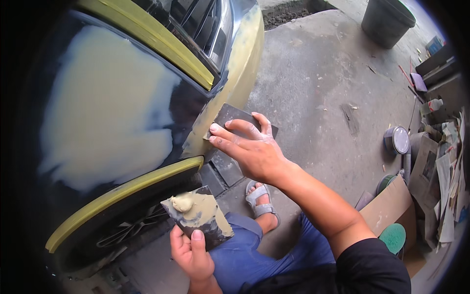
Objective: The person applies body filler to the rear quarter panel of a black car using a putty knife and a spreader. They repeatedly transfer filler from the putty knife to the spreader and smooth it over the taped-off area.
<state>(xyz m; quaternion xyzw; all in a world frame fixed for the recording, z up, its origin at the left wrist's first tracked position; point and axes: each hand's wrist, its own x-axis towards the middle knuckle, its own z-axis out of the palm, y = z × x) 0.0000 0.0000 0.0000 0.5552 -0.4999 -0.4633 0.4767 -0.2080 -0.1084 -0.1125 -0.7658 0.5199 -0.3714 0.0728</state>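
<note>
My right hand grips a dark flat filler spreader, its fingers spread over the face. The spreader's edge lies against the car's bumper corner, which is coated in pale yellow filler. Lower down, my left hand holds a dark mixing plate between thumb and fingers. Smeared filler covers much of the plate, and a lump of body filler sits near its far left corner. A wide filler patch covers the dark fender left of my right hand.
Yellow masking tape runs along the wheel arch and beside the headlight. A black bucket stands at the far right on the concrete floor. Along the right lie a tin, a plastic bottle, papers and cardboard.
</note>
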